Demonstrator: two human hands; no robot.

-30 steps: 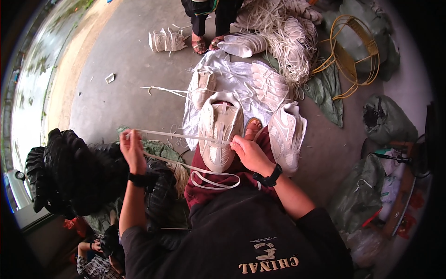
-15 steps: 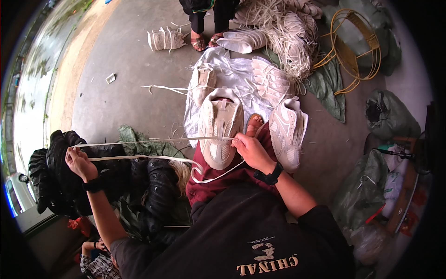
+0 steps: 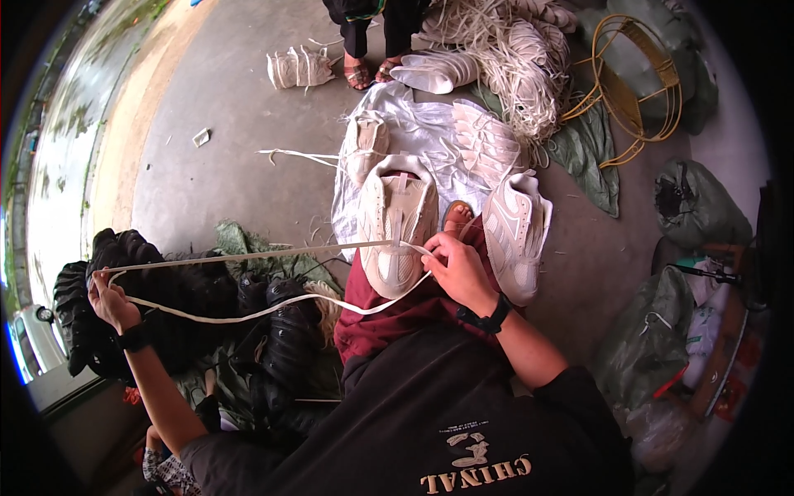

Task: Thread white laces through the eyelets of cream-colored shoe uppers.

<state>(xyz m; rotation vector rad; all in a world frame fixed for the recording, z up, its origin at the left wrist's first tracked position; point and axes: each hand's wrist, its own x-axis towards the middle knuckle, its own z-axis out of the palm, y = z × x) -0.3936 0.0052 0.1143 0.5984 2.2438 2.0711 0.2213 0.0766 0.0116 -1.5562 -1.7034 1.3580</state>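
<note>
A cream-and-white sneaker (image 3: 407, 202) rests on my lap, its toe toward me and its opening facing away. A flat white shoelace (image 3: 248, 256) passes across it at the eyelets nearest the toe. Far out to the left, my left hand (image 3: 113, 302) pinches the lace and holds one stretch taut; the other strand sags back toward the shoe. My right hand (image 3: 457, 269), beside the toe on the right, has its fingers closed on the lace near the eyelets. Another sneaker (image 3: 514, 240) leans at my right leg.
Beyond the shoe, a white plastic sheet (image 3: 413, 124) bears a sneaker (image 3: 365, 149) and stacked shoe uppers (image 3: 486, 145). Farther off lie a heap of laces (image 3: 529, 74) and a yellow-framed chair (image 3: 633, 91). A person's feet (image 3: 357, 74) stand ahead. Black bundles (image 3: 182, 289) are left, green sacks (image 3: 649, 331) right.
My left hand has moved farther left and slightly down, drawing the lace out. The curl of slack near the toe has straightened into a long sag. My right hand stays by the shoe.
</note>
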